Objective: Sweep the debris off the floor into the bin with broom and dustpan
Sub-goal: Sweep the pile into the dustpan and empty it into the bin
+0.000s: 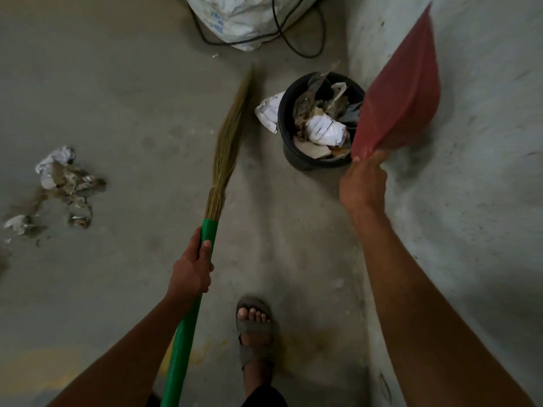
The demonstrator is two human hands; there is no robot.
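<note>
1. Broom [223, 160]: grass bristles bound into a green handle. It looks light and whippy at the tip and stiff only in the handle. The left hand [192, 271] grips the handle just below the binding, fingers and thumb curled round it. That hold near the head should give good control, and the bristle tip points toward the far edge of the floor [132, 98].
2. Dustpan [402, 101]: thin red plastic, likely light and a little flexible. The right hand [364, 183] holds it by the near end, fingers wrapped round what must be the handle, though the hand hides it. The pan is tilted up on edge over the bin's right rim, beside the wall [484, 142].
3. Bin [293, 136]: small, black and round, standing by the right edge of the floor, close to the wall. It is heaped to the rim with crumpled paper, torn scraps and dry leaf-like bits. It looks nearly full, so more may spill.
4. Paper [269, 111]: one crumpled white piece lies on the floor touching the bin's left side, outside it.
5. Debris [58, 186]: crumpled paper and dusty scraps are scattered near the left edge of the floor, well apart from the bin. All of it looks light and easily scattered, so short, gentle strokes would suit.
</note>
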